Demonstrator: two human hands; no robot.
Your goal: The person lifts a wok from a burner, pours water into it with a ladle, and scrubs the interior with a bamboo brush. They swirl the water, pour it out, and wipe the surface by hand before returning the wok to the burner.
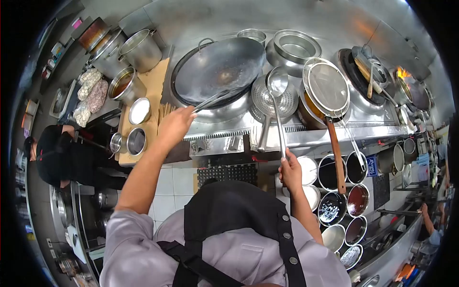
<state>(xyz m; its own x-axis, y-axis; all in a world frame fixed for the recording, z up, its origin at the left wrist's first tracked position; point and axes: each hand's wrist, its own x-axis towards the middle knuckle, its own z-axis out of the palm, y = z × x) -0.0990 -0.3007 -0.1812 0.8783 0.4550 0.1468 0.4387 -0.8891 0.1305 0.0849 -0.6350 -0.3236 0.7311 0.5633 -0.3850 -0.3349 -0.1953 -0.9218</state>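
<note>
My left hand (176, 125) is closed around a slim metal tool that looks like tongs (210, 101). Its far end meets the near rim of a large dark wok (224, 69), which sits tilted on the burner with no food visible in it. Closed on the end of a long handle, my right hand (290, 170) holds a metal ladle (277, 82). The ladle's bowl is over a perforated skimmer (262, 98). Right of it, a wire-mesh strainer (329, 88) with a wooden handle rests across a pot (313, 115).
Several sauce containers (332, 208) stand at my right. On the left, metal pots (141, 50) and a bowl of white contents (139, 111) line a board (155, 86). A flame (403, 72) burns at the far right. Another person (57, 155) bends at the left.
</note>
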